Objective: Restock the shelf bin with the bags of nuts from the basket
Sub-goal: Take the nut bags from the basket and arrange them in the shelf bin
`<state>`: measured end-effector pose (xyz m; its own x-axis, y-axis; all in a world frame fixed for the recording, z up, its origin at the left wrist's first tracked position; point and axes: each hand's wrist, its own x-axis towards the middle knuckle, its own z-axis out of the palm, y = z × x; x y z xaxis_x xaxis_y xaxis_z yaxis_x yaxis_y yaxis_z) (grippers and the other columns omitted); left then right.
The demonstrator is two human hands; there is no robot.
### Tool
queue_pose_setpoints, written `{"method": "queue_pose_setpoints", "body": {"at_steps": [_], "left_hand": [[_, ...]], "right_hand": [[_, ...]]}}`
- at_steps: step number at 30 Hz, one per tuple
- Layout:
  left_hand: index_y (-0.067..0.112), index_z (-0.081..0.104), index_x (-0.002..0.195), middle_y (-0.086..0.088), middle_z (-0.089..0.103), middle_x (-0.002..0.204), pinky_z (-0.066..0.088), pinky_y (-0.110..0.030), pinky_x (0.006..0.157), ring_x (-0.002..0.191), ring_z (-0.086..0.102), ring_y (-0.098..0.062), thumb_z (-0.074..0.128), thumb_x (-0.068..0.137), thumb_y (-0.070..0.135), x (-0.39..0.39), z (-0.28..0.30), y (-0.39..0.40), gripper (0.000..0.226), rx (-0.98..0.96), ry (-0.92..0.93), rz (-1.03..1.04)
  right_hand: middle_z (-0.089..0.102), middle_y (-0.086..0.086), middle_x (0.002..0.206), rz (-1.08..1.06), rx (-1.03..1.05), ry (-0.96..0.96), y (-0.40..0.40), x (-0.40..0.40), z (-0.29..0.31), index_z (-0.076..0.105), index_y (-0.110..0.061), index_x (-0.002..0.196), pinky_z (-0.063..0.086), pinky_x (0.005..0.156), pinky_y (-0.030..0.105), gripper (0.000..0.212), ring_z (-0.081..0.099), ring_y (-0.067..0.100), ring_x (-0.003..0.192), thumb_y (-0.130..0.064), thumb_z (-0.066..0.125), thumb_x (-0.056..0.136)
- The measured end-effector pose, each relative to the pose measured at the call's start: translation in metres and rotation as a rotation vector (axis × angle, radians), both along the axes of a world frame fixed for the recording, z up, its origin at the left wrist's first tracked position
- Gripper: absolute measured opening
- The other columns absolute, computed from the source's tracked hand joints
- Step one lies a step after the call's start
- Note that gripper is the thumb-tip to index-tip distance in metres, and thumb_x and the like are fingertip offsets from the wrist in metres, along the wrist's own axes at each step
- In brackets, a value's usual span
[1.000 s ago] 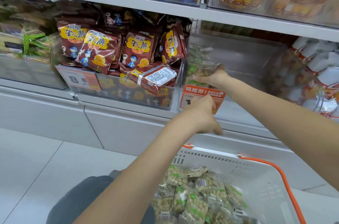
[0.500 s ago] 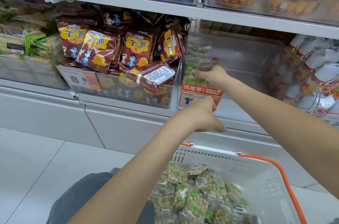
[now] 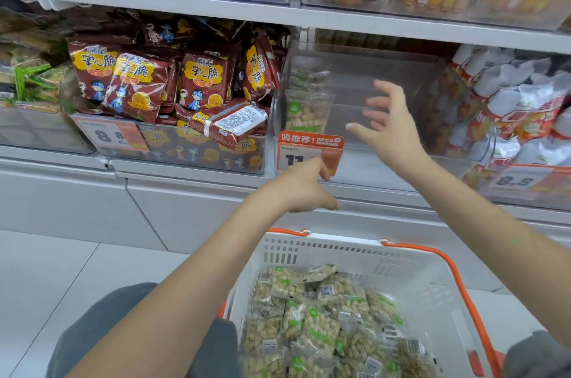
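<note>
Your right hand (image 3: 390, 127) is spread wide and empty over the clear bin (image 3: 364, 161), fingers (image 3: 375, 105) splayed, touching no bag. Your left hand (image 3: 304, 187) rests loosely curled at the bin's front lip, by the orange tag (image 3: 310, 150); it appears to grip nothing, though the fingertips are partly hidden.

The bags in the bin (image 3: 306, 108) stand upright in a short row at its 9 o'clock wall, and the rest of the bin looks bare. That is your main risk: with nothing bracing them on the 3 o'clock side, the row could tip over into the open space if you knock it as you pull back or push the next bag in. The film looks slick, so a loose pinch may let a bag slide out.

The basket (image 3: 432, 285) sits at 6 o'clock, below the shelf, with many bags of nuts (image 3: 321, 325) heaped in it; the job looks barely begun. Its orange handle (image 3: 457, 272) arcs across your right arm's path down, so mind snagging it.

At 9 o'clock, one red snack pack (image 3: 230, 122) lies over its own bin's rim, close to your left hand; a brush could drop it. White packs (image 3: 522, 105) crowd 3 o'clock.
</note>
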<state>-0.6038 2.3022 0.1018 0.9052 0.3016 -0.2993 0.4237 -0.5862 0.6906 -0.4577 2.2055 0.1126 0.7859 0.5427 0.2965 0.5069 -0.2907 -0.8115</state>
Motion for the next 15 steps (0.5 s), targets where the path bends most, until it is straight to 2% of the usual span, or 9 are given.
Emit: {"method": "queue_pose_setpoints", "body": {"at_steps": [3,5,6,8,10,13,15], "left_hand": [[0.015,0.048,0.119,-0.002,0.050,0.111,0.046,-0.030,0.082,0.107,0.055,-0.021,0.074,0.080,0.027,-0.001,-0.020,-0.008,0.048,-0.014,0.014,-0.004],[0.013,0.049,0.119,-0.005,0.050,0.113,0.047,-0.028,0.074,0.099,0.056,-0.021,0.073,0.081,0.023,-0.001,-0.043,-0.016,0.046,-0.017,0.052,0.001],[0.012,0.049,0.119,-0.007,0.051,0.115,0.048,-0.030,0.074,0.095,0.056,-0.021,0.073,0.082,0.022,-0.002,-0.058,-0.019,0.045,-0.012,0.087,0.004],[0.008,0.050,0.118,-0.010,0.052,0.123,0.048,-0.034,0.080,0.096,0.056,-0.023,0.073,0.081,0.019,-0.003,-0.093,-0.025,0.044,0.015,0.176,0.004],[0.006,0.051,0.118,-0.011,0.053,0.127,0.045,-0.033,0.084,0.105,0.055,-0.027,0.070,0.082,0.016,-0.008,-0.132,-0.031,0.042,0.061,0.289,-0.010],[0.010,0.050,0.107,-0.010,0.054,0.106,0.043,-0.027,0.068,0.094,0.053,-0.024,0.065,0.084,0.013,-0.024,-0.184,-0.045,0.027,0.088,0.440,-0.024],[0.010,0.053,0.106,-0.009,0.056,0.096,0.048,-0.031,0.069,0.088,0.053,-0.022,0.067,0.081,0.015,-0.033,-0.212,-0.059,0.030,0.089,0.566,-0.042]], "right_hand": [[0.050,-0.004,0.109,-0.029,0.148,-0.175,-0.055,-0.029,-0.037,0.035,-0.026,0.129,0.045,0.086,0.015,0.061,0.056,0.010,0.095,-0.006,0.070,0.083],[0.048,-0.007,0.102,-0.100,0.128,-0.231,-0.088,-0.046,-0.078,0.042,-0.021,0.124,0.044,0.082,0.016,0.048,0.052,0.010,0.088,-0.003,0.065,0.086],[0.048,-0.006,0.102,-0.129,0.067,-0.240,-0.103,-0.051,-0.104,0.046,-0.016,0.123,0.045,0.082,0.021,0.043,0.050,0.011,0.088,-0.003,0.064,0.086],[0.050,-0.003,0.106,-0.118,-0.170,-0.159,-0.130,-0.056,-0.158,0.046,-0.013,0.124,0.049,0.078,0.035,0.038,0.049,0.012,0.090,-0.010,0.062,0.089],[0.051,0.000,0.119,-0.019,-0.472,0.028,-0.150,-0.058,-0.206,0.038,-0.021,0.130,0.051,0.073,0.038,0.043,0.054,0.016,0.093,-0.017,0.058,0.092],[0.043,0.006,0.134,0.123,-0.871,0.141,-0.176,-0.063,-0.264,0.029,-0.027,0.134,0.052,0.078,0.043,0.049,0.058,0.026,0.102,-0.016,0.053,0.094],[0.039,0.011,0.138,0.165,-1.047,0.301,-0.190,-0.065,-0.293,0.027,-0.021,0.138,0.049,0.088,0.043,0.053,0.054,0.030,0.111,-0.021,0.054,0.093]]}}
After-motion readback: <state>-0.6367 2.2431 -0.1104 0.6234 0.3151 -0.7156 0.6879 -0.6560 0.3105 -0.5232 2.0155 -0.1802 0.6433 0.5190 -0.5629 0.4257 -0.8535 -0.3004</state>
